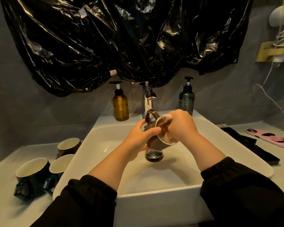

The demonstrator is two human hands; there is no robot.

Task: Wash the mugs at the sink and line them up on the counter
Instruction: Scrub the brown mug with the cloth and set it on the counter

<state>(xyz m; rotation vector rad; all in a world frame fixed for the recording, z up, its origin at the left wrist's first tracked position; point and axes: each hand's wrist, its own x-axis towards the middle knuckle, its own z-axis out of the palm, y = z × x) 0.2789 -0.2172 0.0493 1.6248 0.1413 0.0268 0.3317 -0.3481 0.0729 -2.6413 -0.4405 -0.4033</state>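
A brown mug [154,141] with a pale inside is held tilted over the white sink [162,187], its handle pointing up toward the tap. My left hand [141,138] grips the mug's body from the left. My right hand [180,125] has its fingers inside the mug's mouth, where there is soapy foam. Three more mugs stand on the counter to the left: a brown one [69,145], a dark one [32,170] and a dark one with a teal handle [60,166].
A chrome tap [147,100] stands behind the sink, with an amber pump bottle [120,105] on its left and a dark pump bottle [186,99] on its right. A chrome drain plug [153,154] sits in the basin. A pink phone [269,137] and black cloth [251,145] lie on the right counter.
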